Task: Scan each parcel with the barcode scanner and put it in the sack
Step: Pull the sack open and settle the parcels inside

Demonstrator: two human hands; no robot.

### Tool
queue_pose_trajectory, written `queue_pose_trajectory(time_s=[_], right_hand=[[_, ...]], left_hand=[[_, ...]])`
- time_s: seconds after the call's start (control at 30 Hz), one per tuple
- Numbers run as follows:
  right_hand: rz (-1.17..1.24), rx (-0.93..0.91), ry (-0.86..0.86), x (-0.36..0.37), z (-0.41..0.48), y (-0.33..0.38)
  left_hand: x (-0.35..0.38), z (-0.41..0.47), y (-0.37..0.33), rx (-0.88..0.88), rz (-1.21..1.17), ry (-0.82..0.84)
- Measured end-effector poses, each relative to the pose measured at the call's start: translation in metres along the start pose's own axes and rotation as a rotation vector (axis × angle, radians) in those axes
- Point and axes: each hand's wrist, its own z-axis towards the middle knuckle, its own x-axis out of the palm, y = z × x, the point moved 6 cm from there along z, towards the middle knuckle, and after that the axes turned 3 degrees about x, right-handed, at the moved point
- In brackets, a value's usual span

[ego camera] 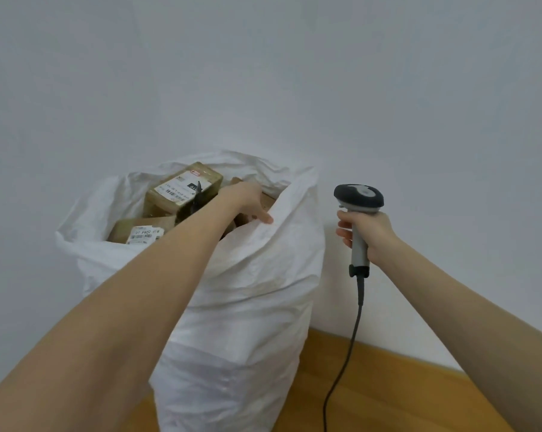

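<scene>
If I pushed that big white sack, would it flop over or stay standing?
It would probably stay standing: the sack looks packed with parcels up to its mouth, so it is likely heavy. Its crinkled skin would probably dent under your hand. The wall close behind might prop it too.

White sack (pixel 251 291), brown parcels (pixel 182 188), grey-and-black scanner (pixel 358 198), orange-brown floor (pixel 388 385)

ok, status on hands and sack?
Left hand in sack mouth, grip unclear. Right hand holds scanner beside sack. Parcels inside. Nothing in the way.
</scene>
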Motion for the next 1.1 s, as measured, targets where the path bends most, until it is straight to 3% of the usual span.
queue_pose_trajectory(time_s=[0.13, 0.17, 0.2, 0.27, 0.37, 0.43, 0.5, 0.7, 0.87, 1.1], right_hand=[[0.020, 0.007, 0.009, -0.014, -0.019, -0.010], [0.023, 0.004, -0.003, -0.018, -0.023, -0.011], [0.027, 0.002, -0.013, -0.020, -0.028, -0.012], [0.044, 0.001, -0.017, -0.021, -0.037, -0.011], [0.060, 0.007, -0.007, -0.017, -0.049, -0.015], [0.060, 0.011, -0.001, -0.015, -0.056, -0.020], [0.059, 0.019, -0.009, -0.014, -0.062, -0.025], [0.049, 0.021, -0.018, -0.016, -0.070, -0.031], [0.041, 0.031, -0.044, -0.023, -0.071, -0.039], [0.045, 0.048, -0.078, -0.028, -0.077, -0.048]], left_hand=[[-0.058, -0.009, -0.004, -0.045, -0.014, -0.526], [-0.076, -0.010, -0.001, -0.045, -0.077, -0.584], [-0.088, -0.010, 0.000, -0.024, -0.131, -0.556], [-0.081, -0.011, -0.005, 0.055, -0.149, -0.349], [-0.014, -0.019, -0.011, 0.051, -0.148, 0.032], [0.020, -0.022, -0.007, 0.047, -0.092, 0.117], [0.023, -0.017, -0.001, 0.039, -0.022, 0.011], [-0.049, -0.016, -0.019, 0.051, 0.089, -0.547], [-0.040, -0.013, -0.002, -0.004, 0.132, -0.598], [-0.018, -0.022, -0.027, 0.117, 0.205, -0.702]])
